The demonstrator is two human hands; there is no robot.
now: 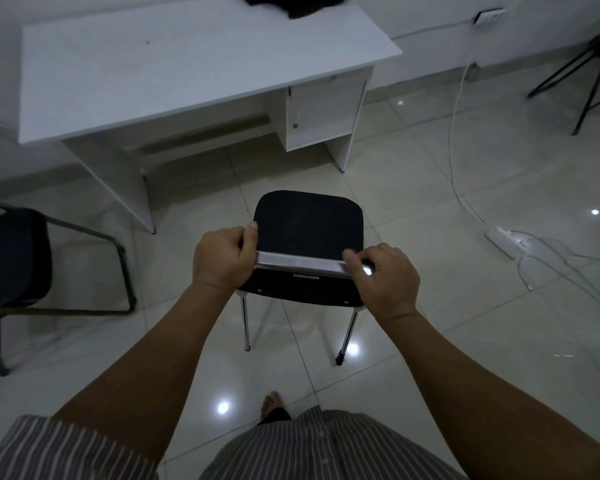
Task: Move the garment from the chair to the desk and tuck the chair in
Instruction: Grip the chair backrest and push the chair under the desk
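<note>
A black chair with chrome legs stands on the tiled floor, a short way in front of the white desk and outside its leg gap. My left hand grips the left end of the chair's backrest top. My right hand holds the right end of the same edge. A dark garment lies on the desk's far edge, cut off by the top of the frame. The chair seat is bare.
A second dark chair with a metal frame stands at the left. A white power strip and cables lie on the floor at the right. Black stand legs are at the far right. The desk has a cabinet under its right side.
</note>
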